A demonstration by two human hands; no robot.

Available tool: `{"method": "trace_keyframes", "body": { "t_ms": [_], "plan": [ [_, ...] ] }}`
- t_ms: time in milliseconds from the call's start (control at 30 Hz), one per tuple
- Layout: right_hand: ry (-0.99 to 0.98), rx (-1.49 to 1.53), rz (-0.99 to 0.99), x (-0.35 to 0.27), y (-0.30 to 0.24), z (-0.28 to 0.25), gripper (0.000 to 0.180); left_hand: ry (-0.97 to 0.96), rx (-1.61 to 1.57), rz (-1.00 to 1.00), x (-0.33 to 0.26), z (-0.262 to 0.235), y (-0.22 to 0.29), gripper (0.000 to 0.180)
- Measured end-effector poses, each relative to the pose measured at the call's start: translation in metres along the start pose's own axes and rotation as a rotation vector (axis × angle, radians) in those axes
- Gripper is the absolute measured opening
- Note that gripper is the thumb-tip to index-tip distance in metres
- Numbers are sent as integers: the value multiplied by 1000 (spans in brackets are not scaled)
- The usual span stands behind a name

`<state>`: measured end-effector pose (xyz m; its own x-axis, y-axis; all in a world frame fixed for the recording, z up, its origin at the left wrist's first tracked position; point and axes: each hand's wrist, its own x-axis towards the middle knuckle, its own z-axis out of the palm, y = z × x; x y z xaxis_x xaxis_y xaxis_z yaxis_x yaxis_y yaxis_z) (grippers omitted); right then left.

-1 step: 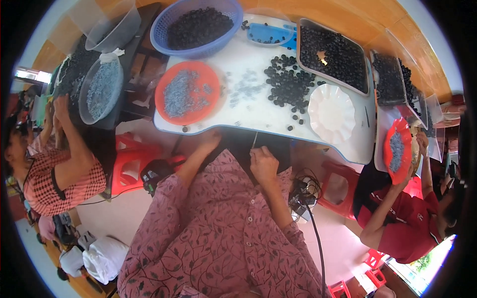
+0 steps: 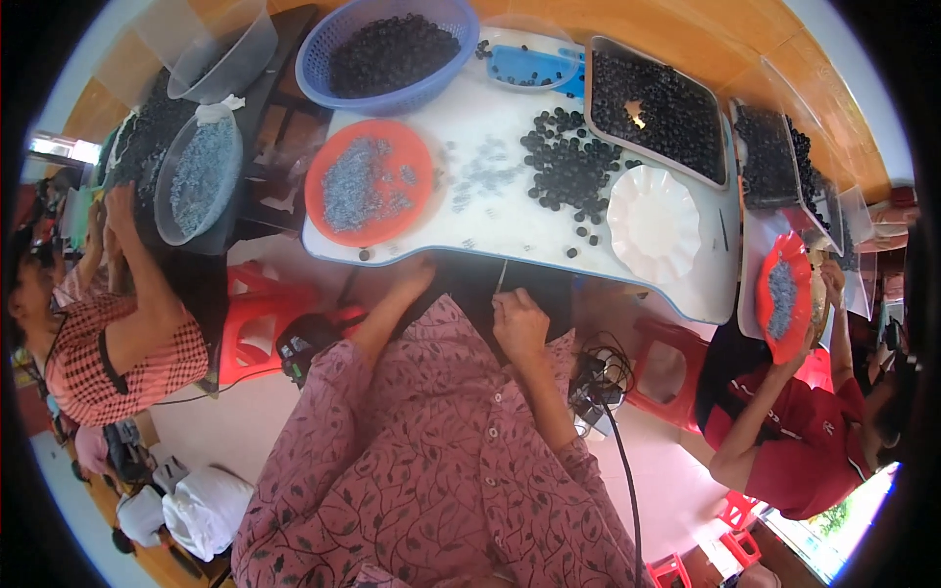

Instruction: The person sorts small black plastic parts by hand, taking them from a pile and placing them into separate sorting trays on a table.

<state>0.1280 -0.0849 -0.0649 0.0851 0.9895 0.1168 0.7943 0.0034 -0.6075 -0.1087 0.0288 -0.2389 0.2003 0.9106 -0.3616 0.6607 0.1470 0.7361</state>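
Note:
My right hand [image 2: 520, 321] is closed in my lap just in front of the table's near edge. It grips a thin, pale metal stick, perhaps tweezers [image 2: 503, 274], which points up toward the edge. My left hand [image 2: 420, 277] rests to the left of it, its fingers hidden under the table. On the white table [image 2: 470, 220] a round orange-red plate [image 2: 417, 162] carries many small, clear bluish pieces. More clear pieces lie scattered right of this plate. Further right spreads a pile of small black round caps [image 2: 569, 162], beside an unfilled white scalloped plate [image 2: 655, 225].
At the back stand a blue basket [image 2: 323, 83] of black caps, a clear bowl with a blue tray [image 2: 529, 67], and a metal tray [image 2: 659, 110] of black pieces. Co-workers sit left [image 2: 127, 343] and right [image 2: 794, 431]. Red stools [image 2: 260, 323] and a black cable [image 2: 627, 470] flank me.

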Motion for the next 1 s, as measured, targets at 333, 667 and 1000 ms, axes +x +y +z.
{"method": "trace_keyframes", "body": {
  "t_ms": [333,667,1000],
  "plan": [
    [7,-20,71,-4,13,3,5,12,-29,101,-3,3,37,43],
    [-26,-42,22,3,5,0,7,-102,-245,63,-52,-35,49,27],
    [-47,-68,67,0,8,0,4,297,151,375,-108,-47,152,17]
  ]
}}
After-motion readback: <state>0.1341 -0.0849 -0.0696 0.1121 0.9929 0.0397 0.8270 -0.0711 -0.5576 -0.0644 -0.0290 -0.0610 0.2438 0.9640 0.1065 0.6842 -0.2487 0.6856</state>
